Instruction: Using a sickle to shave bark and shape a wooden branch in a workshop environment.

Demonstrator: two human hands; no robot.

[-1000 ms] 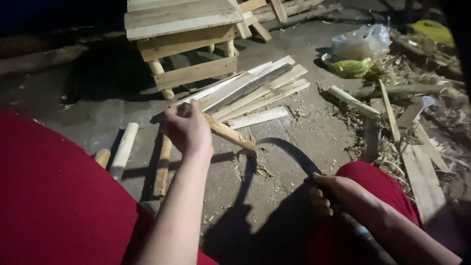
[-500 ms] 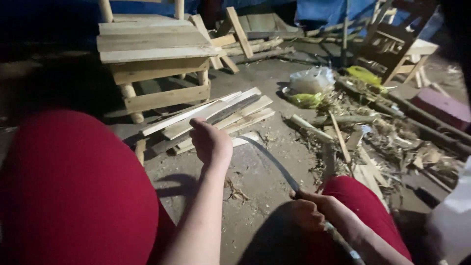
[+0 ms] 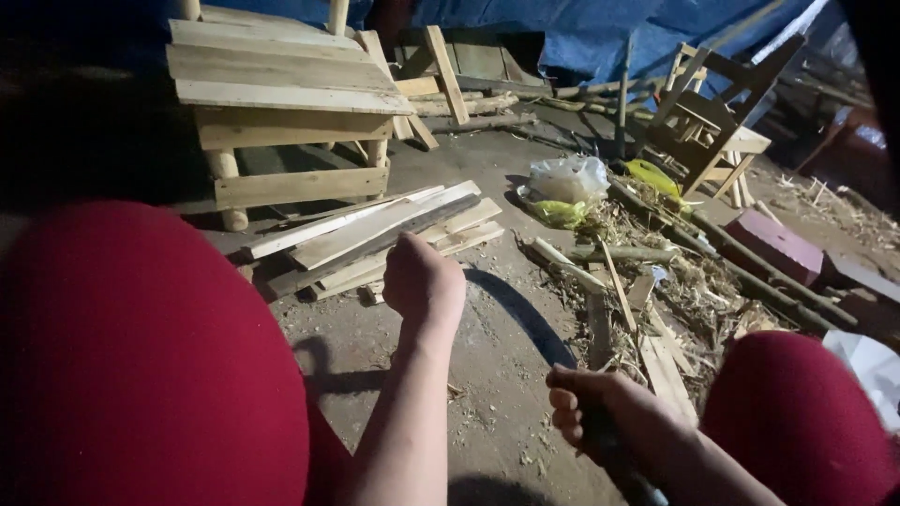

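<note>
Woodcutting pauses: right hand (image 3: 600, 412) fingers clamp the curved blade's (image 3: 520, 309) handle; left hand (image 3: 424, 279), fisted, must next steady wooden slats (image 3: 375, 239).

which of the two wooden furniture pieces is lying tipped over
The wooden chair at the back right, near the blue tarp, lies tilted over. The slatted stool at the back left stands upright on its legs.
</note>
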